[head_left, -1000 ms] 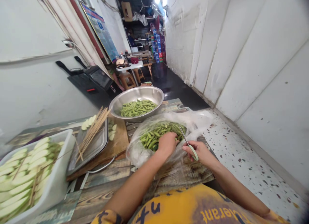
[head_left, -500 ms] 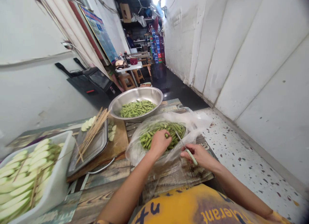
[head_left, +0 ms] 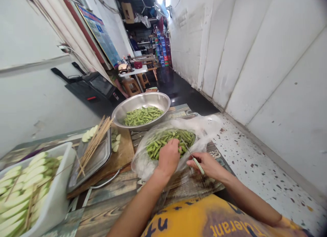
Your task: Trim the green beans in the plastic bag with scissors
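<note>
A clear plastic bag lies open on the wooden table, full of green bean pods. My left hand rests in the bag's mouth on the pods, fingers curled down among them; what they grip is hidden. My right hand sits just right of the bag, closed on the pale green handle of a pair of scissors whose blades point up toward the pods. Behind the bag stands a steel bowl with more green pods in it.
A metal tray with bamboo skewers sits on a wooden board at left. A white tub of skewered pale slices is at far left. White wall and speckled floor run along the right; stools and a small table stand far back.
My left hand shifted left over the pods and then drew slightly back toward me. My right hand with the scissors moved a little left, closer to the bag.
</note>
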Motion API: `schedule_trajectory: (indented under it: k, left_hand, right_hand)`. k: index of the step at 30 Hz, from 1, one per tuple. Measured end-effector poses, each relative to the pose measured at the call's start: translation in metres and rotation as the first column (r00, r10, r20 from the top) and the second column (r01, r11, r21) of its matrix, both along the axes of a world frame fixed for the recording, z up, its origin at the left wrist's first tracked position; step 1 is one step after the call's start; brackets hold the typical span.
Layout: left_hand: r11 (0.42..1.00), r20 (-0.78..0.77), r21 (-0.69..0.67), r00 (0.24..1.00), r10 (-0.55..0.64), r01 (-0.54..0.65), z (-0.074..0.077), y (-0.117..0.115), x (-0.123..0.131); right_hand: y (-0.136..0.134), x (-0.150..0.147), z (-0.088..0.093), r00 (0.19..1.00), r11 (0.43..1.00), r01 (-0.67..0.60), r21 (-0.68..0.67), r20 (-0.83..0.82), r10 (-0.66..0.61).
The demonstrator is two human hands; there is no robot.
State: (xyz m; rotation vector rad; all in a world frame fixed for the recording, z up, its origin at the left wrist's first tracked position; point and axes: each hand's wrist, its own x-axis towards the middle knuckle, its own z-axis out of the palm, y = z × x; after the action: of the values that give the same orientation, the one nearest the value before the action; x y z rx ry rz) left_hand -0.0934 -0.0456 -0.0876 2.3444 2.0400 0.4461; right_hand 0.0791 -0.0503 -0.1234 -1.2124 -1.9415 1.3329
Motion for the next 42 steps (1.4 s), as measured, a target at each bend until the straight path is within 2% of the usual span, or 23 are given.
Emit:
schedule_trajectory:
  k: [4,12,15,18,20,21,23,25,26,28,30,33,42]
  left_hand:
    - [1.0,-0.005,0.003,1.0,-0.013,0.013,-0.006,-0.002,0.002]
    - [1.0,-0.011,0.023,1.0,-0.01,0.01,-0.01,-0.007,0.003]
    - [1.0,0.065,0.015,0.998,0.01,-0.011,-0.011,-0.005,0.001]
    - [0.999,0.259,-0.008,0.964,0.054,-0.054,-0.009,-0.002,-0.002]
    - [0.994,0.5,-0.075,0.859,0.109,-0.083,-0.006,0.001,-0.005]
    - [0.988,0.636,-0.138,0.758,0.144,-0.072,-0.004,0.002,-0.006]
    - [0.959,0.853,-0.283,0.465,0.239,0.026,0.0,0.003,-0.008]
    - [0.923,0.929,-0.353,0.173,0.326,0.154,0.003,0.003,-0.009]
    - [0.914,0.934,-0.358,0.068,0.352,0.192,0.005,0.003,-0.009]
    - [0.916,0.931,-0.345,-0.052,0.362,0.206,0.006,0.003,-0.007]
    - [0.927,0.932,-0.327,-0.099,0.348,0.184,0.006,0.002,-0.004]
    - [0.938,0.936,-0.31,-0.122,0.329,0.154,0.006,0.0,0.0]
    - [0.948,0.948,-0.296,-0.087,0.307,0.117,-0.002,-0.005,0.008]
  right_hand:
    - [0.0,-0.004,-0.001,0.997,0.998,-0.001,-0.068,-0.081,-0.005]
    - [0.001,-0.008,-0.003,0.998,0.999,0.012,-0.05,-0.061,-0.015]
    - [0.001,-0.01,-0.008,0.998,0.996,0.034,-0.079,-0.057,-0.039]
    - [0.002,-0.011,-0.009,0.993,0.991,0.027,-0.128,-0.107,-0.041]
    - [0.001,-0.011,-0.007,0.983,0.983,-0.009,-0.181,-0.183,-0.025]
    - [0.001,-0.011,-0.005,0.975,0.976,-0.032,-0.216,-0.22,-0.017]
    - [-0.001,-0.011,-0.002,0.962,0.957,-0.068,-0.282,-0.272,-0.012]
    - [-0.004,-0.012,0.001,0.956,0.943,-0.082,-0.323,-0.292,-0.017]
    - [-0.006,-0.013,0.002,0.954,0.94,-0.086,-0.331,-0.3,-0.019]
    - [-0.008,-0.014,0.004,0.947,0.935,-0.104,-0.339,-0.321,-0.011]
    - [-0.008,-0.016,0.005,0.941,0.937,-0.119,-0.329,-0.339,0.001]
    - [-0.007,-0.019,0.005,0.943,0.947,-0.114,-0.3,-0.333,0.008]
    - [-0.005,-0.022,0.004,0.941,0.964,-0.08,-0.254,-0.339,-0.011]
